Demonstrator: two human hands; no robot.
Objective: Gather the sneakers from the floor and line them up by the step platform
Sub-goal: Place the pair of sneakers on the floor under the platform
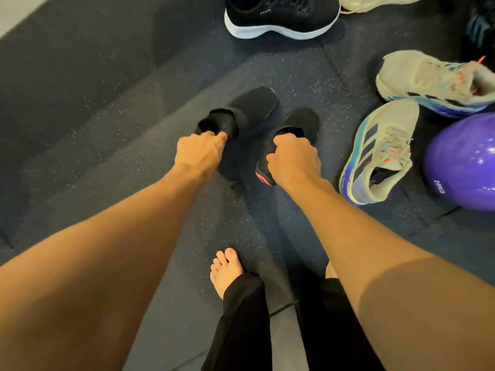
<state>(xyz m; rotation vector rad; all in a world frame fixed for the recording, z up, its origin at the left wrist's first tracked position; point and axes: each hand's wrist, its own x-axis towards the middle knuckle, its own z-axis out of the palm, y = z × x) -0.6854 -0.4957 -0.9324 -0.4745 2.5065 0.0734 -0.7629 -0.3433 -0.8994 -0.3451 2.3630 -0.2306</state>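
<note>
Two black sneakers with pink accents are in my hands above the dark rubber floor. My left hand (pixel 199 153) grips the collar of the left black sneaker (pixel 251 108). My right hand (pixel 293 158) grips the heel collar of the right black sneaker (pixel 302 120). Two beige sneakers with blue soles lie on the floor at right, one near (pixel 377 153) and one farther (pixel 428 81). A black sneaker with a white sole (pixel 281 16) sits at the top. A step platform edge (pixel 80 84) runs diagonally across the upper left.
A purple 20 kg ball (pixel 463 162) lies at the right edge beside the near beige sneaker. Another pale sneaker (pixel 375 2) shows at the top edge. My bare foot (pixel 226 269) and black trouser legs are at the bottom centre.
</note>
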